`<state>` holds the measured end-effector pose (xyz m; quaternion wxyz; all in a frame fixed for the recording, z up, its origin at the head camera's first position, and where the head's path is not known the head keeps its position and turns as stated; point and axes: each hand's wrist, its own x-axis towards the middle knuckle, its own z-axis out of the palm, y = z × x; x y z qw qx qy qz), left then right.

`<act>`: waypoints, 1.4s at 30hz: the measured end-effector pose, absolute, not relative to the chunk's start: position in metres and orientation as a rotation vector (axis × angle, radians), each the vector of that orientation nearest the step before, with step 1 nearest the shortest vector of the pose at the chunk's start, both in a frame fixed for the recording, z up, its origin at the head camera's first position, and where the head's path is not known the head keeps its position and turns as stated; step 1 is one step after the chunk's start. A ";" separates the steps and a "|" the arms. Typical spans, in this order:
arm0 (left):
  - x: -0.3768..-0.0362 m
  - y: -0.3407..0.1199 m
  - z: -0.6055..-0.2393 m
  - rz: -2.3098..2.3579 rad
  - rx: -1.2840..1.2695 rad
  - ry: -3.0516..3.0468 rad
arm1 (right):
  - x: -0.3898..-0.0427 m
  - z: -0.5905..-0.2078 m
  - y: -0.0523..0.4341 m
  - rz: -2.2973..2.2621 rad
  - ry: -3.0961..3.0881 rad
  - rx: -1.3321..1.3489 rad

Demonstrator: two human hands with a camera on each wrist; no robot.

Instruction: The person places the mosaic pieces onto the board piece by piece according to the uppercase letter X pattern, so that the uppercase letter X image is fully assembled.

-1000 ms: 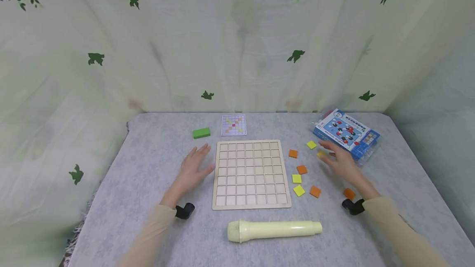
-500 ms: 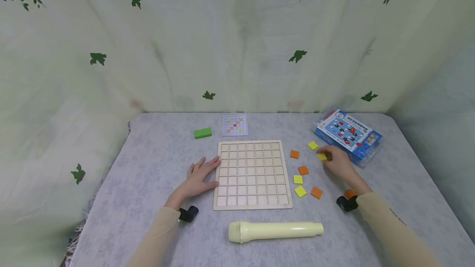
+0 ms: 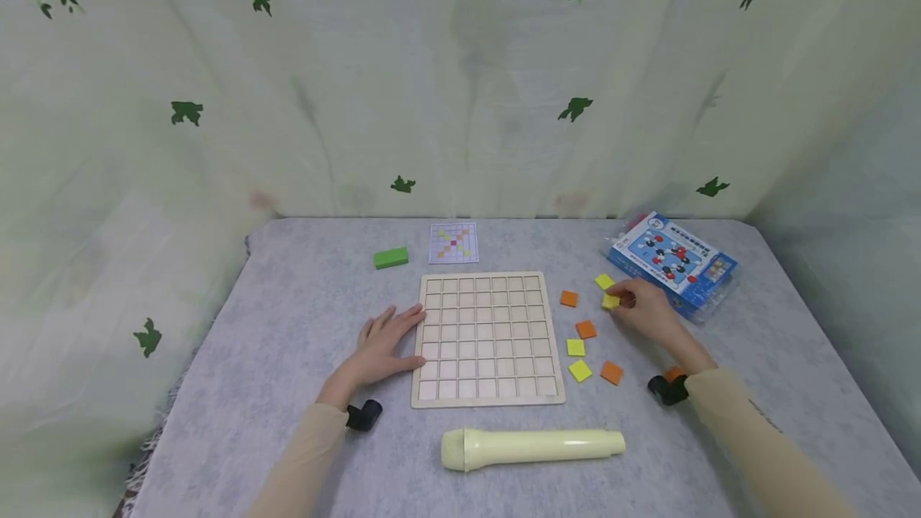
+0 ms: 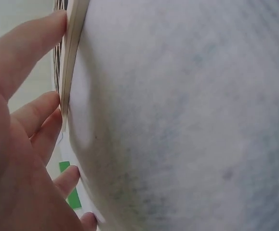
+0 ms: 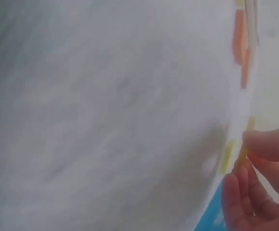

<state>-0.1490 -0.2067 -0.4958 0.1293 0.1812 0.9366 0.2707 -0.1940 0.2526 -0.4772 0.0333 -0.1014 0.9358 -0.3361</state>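
A wooden grid board (image 3: pixel 486 329) with square cells lies at the middle of the table. My left hand (image 3: pixel 377 348) has its fingers spread, and the thumb and fingertips touch the board's left edge; the left wrist view shows the fingertips along the board's side (image 4: pixel 71 55). To the board's right, my right hand (image 3: pixel 647 313) pinches a yellow square tile (image 3: pixel 610 302) between thumb and fingers. A second yellow tile (image 3: pixel 604 281) lies just behind it. In the right wrist view the pinched tile (image 5: pixel 244 151) is partly hidden by the fingertips.
Orange tiles (image 3: pixel 586 329) and more yellow tiles (image 3: pixel 580 371) are scattered right of the board. A cream microphone-shaped object (image 3: pixel 540 445) lies in front. Behind are a green block (image 3: pixel 391 258) and a pattern card (image 3: pixel 453 243). A blue box (image 3: pixel 672 258) in clear plastic stands back right.
My right hand has come down on the yellow tile, pinched it and shifted it a little left. The left hand has moved right onto the board's edge.
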 end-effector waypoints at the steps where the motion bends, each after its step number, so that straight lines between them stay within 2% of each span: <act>1: -0.148 -0.207 -0.495 0.779 0.527 2.729 | -0.195 -0.475 0.249 -1.041 2.872 -0.324; 10: -0.142 -0.205 -0.493 0.717 0.543 2.760 | -0.207 -0.461 0.201 -1.146 2.812 -0.447; 18: -0.158 -0.205 -0.484 0.663 0.595 2.729 | -0.220 -0.451 0.153 -1.201 2.738 -0.642; 29: -0.164 -0.206 -0.481 0.535 0.533 2.747 | -0.235 -0.453 0.091 -1.204 2.596 -0.819; 42: -0.162 -0.206 -0.480 0.518 0.491 2.761 | -0.248 -0.471 0.040 -1.084 2.565 -0.861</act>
